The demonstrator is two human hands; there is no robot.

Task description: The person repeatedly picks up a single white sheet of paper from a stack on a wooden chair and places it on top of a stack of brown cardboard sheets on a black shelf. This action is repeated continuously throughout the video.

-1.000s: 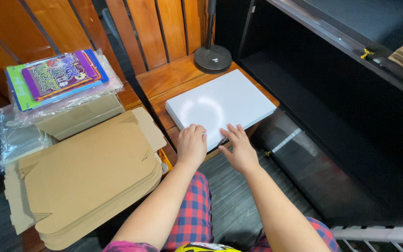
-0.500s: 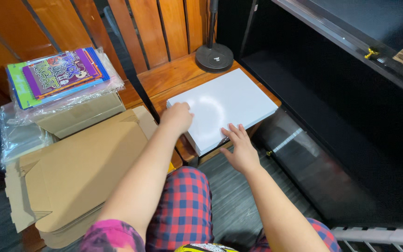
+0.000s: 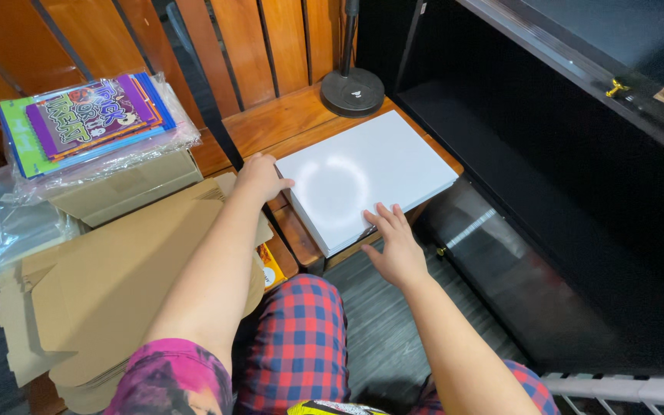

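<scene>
Hands on white box edges, bench-top.

white flat box lying on wooden counter | left hand on the box's left corner | right hand flat on its near edge | stack of flat cardboard near left | bagged colourful packs far left | round black stand base just beyond the box

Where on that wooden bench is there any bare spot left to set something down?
Bare wood shows between the white box, the round black stand base and the slatted back. The left is crowded with flat cardboard and wrapped booklets.
</scene>
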